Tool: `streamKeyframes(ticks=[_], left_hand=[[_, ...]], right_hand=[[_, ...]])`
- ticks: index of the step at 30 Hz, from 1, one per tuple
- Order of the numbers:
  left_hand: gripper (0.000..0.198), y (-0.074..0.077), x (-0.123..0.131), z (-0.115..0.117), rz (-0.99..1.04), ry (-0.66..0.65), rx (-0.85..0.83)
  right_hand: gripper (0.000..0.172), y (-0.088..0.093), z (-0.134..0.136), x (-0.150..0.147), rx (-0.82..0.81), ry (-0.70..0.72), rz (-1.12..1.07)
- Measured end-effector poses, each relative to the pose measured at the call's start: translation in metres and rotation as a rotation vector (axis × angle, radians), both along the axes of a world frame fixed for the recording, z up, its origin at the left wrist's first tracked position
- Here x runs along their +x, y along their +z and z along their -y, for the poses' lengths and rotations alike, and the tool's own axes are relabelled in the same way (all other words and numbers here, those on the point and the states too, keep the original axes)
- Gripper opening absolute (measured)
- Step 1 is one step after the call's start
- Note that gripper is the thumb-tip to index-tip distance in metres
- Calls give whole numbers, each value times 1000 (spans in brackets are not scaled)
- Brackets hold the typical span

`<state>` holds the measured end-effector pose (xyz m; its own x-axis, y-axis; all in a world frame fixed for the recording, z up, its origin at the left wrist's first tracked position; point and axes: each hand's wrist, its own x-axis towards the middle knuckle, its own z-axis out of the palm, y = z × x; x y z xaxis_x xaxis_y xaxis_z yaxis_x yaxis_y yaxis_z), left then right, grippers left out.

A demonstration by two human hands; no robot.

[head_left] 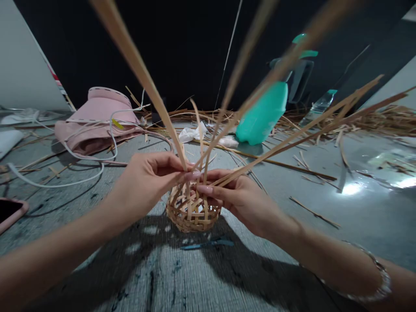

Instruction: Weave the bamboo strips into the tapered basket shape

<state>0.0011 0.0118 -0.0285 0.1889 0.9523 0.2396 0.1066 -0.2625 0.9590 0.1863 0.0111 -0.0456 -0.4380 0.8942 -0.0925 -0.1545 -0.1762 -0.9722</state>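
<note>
A small woven basket (191, 223) of flat tan strips stands in front of me, its long loose strips fanning up and outward. My left hand (151, 173) pinches an upright strip (152, 93) at the basket's upper left side. At the right side of the weave, my right hand (242, 197) grips strips between thumb and fingers; some of them stretch away to the upper right. The two sets of fingertips almost meet above the basket. Part of the far rim is hidden behind my hands. A blue-handled tool (208, 244) lies just in front of the basket, partly in shadow.
A pink visor hat (97, 119) with a white cable (68, 185) sits at back left, near a phone (13, 212). Behind my right hand stand a teal spray bottle (263, 115) and a clear bottle (320, 106). Loose strips (377, 119) litter the back.
</note>
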Motion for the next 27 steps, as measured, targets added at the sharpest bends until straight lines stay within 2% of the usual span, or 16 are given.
streamKeyframes(ticks=[4, 9, 13, 16, 22, 27], left_hand=[[7, -1, 0, -2, -29, -50, 14], [10, 1, 4, 0, -62, -74, -107], [11, 0, 9, 3, 32, 4, -166], [14, 0, 11, 7, 28, 62, -176], [11, -3, 15, 15, 124, 155, -228], [11, -8, 23, 18, 248, 204, -319]], right_hand=[[12, 0, -1, 0, 14, 34, -24], [12, 2, -1, 0, 129, 61, 3], [19, 1, 1, 0, 127, -11, 47], [18, 0, 3, 0, 163, -45, 68], [10, -2, 3, -1, 214, -68, -16], [14, -4, 2, -3, 178, -75, -109]])
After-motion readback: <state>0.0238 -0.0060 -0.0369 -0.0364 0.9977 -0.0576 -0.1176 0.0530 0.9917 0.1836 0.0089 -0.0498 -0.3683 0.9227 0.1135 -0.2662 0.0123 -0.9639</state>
